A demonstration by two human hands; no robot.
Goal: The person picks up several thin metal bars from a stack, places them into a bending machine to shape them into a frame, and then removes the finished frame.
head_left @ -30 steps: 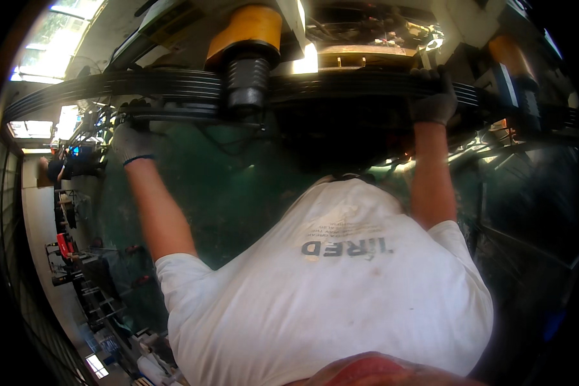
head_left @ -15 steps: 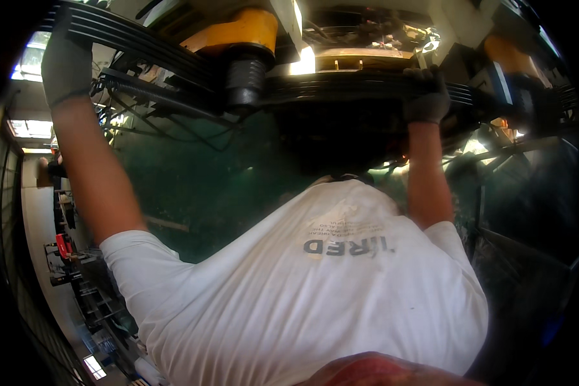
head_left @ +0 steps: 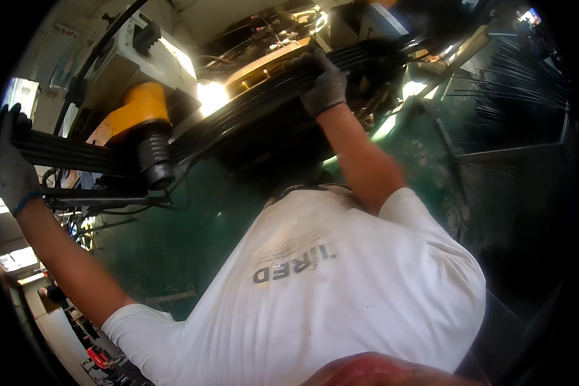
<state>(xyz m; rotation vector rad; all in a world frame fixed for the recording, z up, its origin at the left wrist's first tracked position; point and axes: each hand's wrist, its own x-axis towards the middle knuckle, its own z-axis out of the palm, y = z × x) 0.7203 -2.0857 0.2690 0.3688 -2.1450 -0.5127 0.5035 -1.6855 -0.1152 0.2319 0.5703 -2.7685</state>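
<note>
Several long, parallel black bars run across the upper part of the head view, rising to the right. My left hand, in a grey glove, is closed around them near their left end, with dark fingertips showing above. Farther right, my right hand, also gloved in grey, reaches over the bars with its fingers curled on their far side. Between my hands, a ridged dark metal cylinder hangs from a yellow machine part, in front of the bars.
A lit machine ledge lies behind the bars. Below their left part is a coil-wound rod with cables. Many thin dark rods fan out at the right above a metal frame. The floor is green.
The view has turned and tilted, so machine, bars and hands sit farther left and the bars slant more. Both hands stay on the bars. More of the thin rods shows at right.
</note>
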